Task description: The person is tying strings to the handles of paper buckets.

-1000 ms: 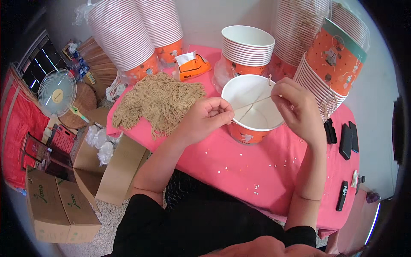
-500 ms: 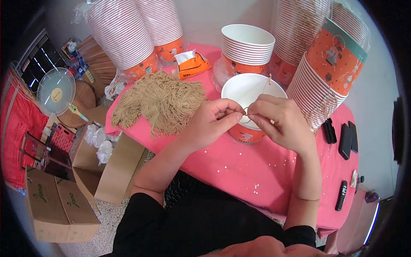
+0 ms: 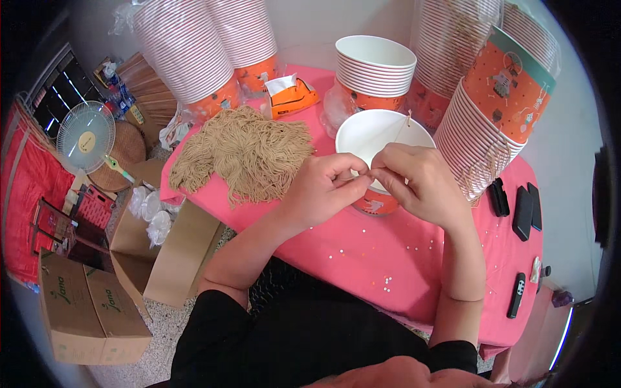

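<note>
A white-lined paper bucket (image 3: 358, 136) with an orange printed outside stands upright on the table before me. From a hole in its far rim a thin tan string (image 3: 402, 129) runs down toward my fingers. My left hand (image 3: 323, 189) and my right hand (image 3: 419, 182) meet over the near rim, fingertips pinched together. Both appear closed on the string's end, though the fingers hide most of it. To the left of my left hand lies a loose heap of tan strings (image 3: 255, 155).
Stacked paper buckets (image 3: 184, 52) rise at the back left, with a shorter stack (image 3: 375, 68) behind and a strung stack (image 3: 475, 139) at right. An orange tissue pack (image 3: 291, 100), phones (image 3: 521, 213) and small white dots lie on the pink cloth (image 3: 349, 271). Cardboard boxes (image 3: 97, 307) stand on the floor.
My fingertips have drawn closer together, and the small loop of string that showed between them is now mostly hidden. The bucket has hardly shifted.
</note>
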Tool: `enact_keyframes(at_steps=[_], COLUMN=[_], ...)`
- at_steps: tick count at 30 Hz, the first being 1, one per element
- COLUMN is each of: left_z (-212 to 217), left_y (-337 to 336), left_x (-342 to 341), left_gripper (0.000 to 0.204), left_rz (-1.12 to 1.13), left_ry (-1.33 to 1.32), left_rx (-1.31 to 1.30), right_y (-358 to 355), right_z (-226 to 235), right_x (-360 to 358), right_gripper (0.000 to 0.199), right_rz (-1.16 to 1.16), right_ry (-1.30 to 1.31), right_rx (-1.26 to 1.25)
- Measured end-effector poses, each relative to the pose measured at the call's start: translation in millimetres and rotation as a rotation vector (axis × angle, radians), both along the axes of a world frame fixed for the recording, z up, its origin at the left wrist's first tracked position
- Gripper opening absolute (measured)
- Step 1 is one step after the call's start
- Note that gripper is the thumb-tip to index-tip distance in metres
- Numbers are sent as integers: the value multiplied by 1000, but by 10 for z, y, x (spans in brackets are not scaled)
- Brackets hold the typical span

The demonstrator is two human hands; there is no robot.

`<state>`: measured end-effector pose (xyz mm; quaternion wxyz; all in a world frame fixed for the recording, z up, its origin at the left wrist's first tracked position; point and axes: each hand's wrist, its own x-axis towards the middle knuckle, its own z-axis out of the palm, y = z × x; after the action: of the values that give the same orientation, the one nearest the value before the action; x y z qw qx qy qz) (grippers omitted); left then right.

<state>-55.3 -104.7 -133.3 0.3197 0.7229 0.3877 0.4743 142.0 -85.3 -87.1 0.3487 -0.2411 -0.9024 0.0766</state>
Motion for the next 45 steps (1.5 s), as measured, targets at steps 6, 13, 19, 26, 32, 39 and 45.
enact_keyframes(at_steps=[6,13,19,26,32,39,45], left_z=[-34,-82,-123,-142,-146,-184,-148], left_y=[12,70,72,89,67,92,102], left_x=[-25,-67,-57,-41,-10,-41,-55], left_gripper=[7,12,19,20,16,7,6], left_rz=[35,69,99,114,126,23,-122], left_ry=[149,112,60,81,3,-153,-468], left_rx=[160,475,508,590,522,269,-184], right_y=[39,60,76,86,84,90,50], right_z=[-11,-98,-99,-87,-108,-96,-122], right_x=[18,-13,-17,-26,-10,-38,-73], right_gripper=[9,4,11,12,15,13,9], right_rz=[23,52,81,71,56,-14,-15], right_ry=[-18,27,76,80,66,171,156], right_rx=[19,-244,-480,-491,-599,-665,-513])
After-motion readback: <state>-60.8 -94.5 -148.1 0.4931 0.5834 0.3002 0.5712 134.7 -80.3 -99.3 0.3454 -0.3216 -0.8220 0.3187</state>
